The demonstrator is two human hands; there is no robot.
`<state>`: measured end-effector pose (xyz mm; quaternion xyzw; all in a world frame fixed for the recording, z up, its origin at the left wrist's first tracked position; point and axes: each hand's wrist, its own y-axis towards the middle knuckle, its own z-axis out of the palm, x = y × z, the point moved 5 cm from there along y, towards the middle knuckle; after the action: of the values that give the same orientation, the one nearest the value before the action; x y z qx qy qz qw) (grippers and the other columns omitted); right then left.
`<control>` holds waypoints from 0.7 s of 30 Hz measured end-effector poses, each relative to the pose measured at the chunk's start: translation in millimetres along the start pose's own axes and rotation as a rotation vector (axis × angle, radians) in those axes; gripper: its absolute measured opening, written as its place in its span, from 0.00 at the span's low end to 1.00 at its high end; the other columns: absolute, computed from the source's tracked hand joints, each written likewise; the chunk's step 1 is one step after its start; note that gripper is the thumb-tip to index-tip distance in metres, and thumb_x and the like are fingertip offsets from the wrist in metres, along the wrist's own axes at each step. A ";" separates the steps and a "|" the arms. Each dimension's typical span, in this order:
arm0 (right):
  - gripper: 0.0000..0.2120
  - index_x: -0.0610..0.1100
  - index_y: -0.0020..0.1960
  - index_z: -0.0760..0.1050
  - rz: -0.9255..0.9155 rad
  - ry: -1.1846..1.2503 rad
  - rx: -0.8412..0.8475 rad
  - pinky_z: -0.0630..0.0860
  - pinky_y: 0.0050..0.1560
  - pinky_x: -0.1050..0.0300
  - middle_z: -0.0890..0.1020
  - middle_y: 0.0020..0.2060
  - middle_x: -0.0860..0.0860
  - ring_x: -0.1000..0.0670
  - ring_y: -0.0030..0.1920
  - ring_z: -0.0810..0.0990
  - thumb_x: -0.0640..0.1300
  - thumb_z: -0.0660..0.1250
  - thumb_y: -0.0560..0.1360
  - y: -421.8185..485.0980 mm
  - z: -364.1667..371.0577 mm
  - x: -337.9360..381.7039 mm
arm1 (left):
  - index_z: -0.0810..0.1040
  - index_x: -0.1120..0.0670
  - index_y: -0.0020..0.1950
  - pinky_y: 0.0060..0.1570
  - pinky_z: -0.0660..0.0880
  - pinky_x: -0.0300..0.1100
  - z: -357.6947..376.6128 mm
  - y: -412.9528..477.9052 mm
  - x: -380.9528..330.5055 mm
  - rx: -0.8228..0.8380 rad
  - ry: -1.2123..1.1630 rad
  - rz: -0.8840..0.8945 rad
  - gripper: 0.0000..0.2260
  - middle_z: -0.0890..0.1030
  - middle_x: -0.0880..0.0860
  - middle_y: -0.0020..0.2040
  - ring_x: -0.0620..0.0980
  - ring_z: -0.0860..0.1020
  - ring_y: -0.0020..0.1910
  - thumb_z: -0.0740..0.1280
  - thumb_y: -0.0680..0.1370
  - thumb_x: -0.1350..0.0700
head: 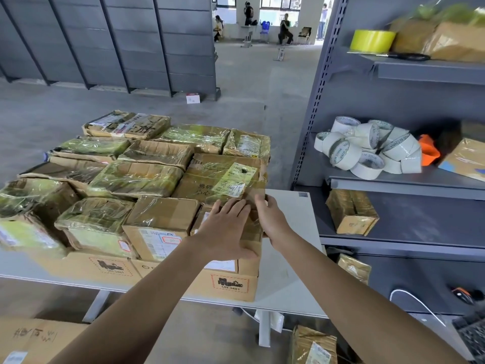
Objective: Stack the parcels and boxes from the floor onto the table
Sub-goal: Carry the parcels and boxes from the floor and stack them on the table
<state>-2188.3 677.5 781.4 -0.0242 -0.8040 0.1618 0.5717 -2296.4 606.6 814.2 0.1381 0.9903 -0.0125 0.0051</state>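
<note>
Presently the left hand [225, 228] presses flat on the box [252, 244]; the right hand [270, 216] apparently clasps its 3 o'clock side. Set askew, it could slide off the stack [147, 177].

Left hand [225, 227] flat atop small parcel [254, 243]; right hand [271, 218] seemingly gripping its far side.

Bare grey concrete floor [262, 82], row of grey metal racks [131, 35] along the left, grey shelving unit [420, 72] at right, daylit windows [278, 1] far back.
</note>
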 end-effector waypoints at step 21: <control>0.23 0.53 0.73 0.63 -0.535 -0.636 -0.183 0.66 0.44 0.55 0.70 0.68 0.45 0.51 0.45 0.75 0.59 0.53 0.81 -58.1 46.6 88.8 | 0.63 0.58 0.74 0.74 0.56 0.49 -57.7 -108.5 68.3 -0.412 -0.154 -0.108 0.29 0.64 0.55 0.73 0.53 0.56 0.76 0.59 0.79 0.42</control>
<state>-2253.6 631.7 865.4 0.1855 -0.9293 -0.0649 0.3127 -2392.2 522.5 873.4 0.0797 0.9746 0.1793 0.1081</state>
